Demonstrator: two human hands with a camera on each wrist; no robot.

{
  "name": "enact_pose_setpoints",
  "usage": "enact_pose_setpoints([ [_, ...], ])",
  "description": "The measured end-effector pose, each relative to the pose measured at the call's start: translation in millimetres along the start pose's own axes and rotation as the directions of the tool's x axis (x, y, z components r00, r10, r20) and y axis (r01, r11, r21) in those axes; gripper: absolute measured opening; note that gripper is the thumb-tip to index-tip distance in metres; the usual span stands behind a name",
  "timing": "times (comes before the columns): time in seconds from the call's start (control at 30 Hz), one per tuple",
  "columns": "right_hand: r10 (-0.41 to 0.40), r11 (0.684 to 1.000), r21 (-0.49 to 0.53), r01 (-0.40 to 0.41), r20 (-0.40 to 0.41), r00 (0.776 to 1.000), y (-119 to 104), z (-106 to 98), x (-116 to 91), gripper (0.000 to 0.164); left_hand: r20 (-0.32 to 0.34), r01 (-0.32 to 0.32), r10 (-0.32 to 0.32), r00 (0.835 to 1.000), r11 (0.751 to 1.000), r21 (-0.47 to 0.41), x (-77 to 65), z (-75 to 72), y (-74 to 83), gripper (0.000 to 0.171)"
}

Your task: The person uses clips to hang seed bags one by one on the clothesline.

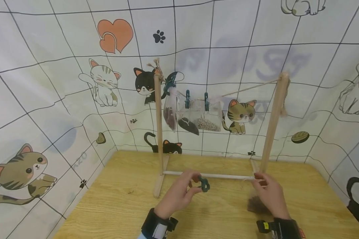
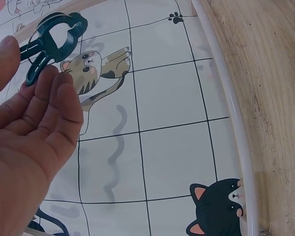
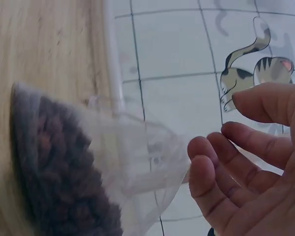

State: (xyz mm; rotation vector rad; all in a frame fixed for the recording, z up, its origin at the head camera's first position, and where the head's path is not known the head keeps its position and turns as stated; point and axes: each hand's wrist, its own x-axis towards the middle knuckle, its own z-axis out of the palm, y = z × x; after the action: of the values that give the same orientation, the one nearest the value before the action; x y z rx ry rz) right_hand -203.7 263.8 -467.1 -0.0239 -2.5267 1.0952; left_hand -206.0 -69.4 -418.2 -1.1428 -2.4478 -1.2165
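Observation:
My left hand (image 1: 178, 194) pinches a dark green plastic clothespin (image 1: 204, 184) between thumb and fingers, above the table in front of the rack. The left wrist view shows its rounded clip end (image 2: 64, 37) pointing away from the fingers. My right hand (image 1: 270, 194) is by the foot of the rack's right post. From its fingertips (image 3: 201, 169) hangs a clear plastic bag (image 3: 147, 167) with dark reddish-brown pieces in its lower part. In the head view the bag's dark contents (image 1: 257, 204) show below the right hand, close over the table.
A wooden rack (image 1: 273, 122) with a white lower bar (image 1: 227, 176) stands on the wooden table (image 1: 113, 199). Its sagging twine (image 1: 251, 87) carries several bags clipped by green clothespins (image 1: 206, 101), including one with pale grains (image 1: 208, 124). Cat-print cloth (image 1: 191, 33) surrounds the table.

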Motion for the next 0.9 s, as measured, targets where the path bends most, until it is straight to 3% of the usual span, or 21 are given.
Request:
enact_pose_setpoints([
  [0.13,0.075,0.996,-0.054,-0.073,0.024,0.997,9,-6,2,0.040,0.000,0.024,-0.025,1.000,0.998,0.049,0.3,1.0,-0.6,0.027],
  [0.37,0.176,0.977,-0.151,-0.153,0.150,0.973,16,-14,6,0.052,-0.010,0.041,-0.040,0.999,0.992,0.116,0.3,2.3,-2.8,0.016],
  [0.63,0.200,0.976,-0.127,-0.178,0.188,0.962,20,-13,6,0.055,-0.030,0.034,-0.031,0.999,0.992,0.120,0.0,3.9,-3.9,0.007],
  [0.9,0.197,0.977,-0.122,-0.176,0.189,0.962,21,-15,6,0.046,-0.084,-0.014,0.026,0.996,0.989,0.147,0.4,5.9,-4.6,0.011],
])
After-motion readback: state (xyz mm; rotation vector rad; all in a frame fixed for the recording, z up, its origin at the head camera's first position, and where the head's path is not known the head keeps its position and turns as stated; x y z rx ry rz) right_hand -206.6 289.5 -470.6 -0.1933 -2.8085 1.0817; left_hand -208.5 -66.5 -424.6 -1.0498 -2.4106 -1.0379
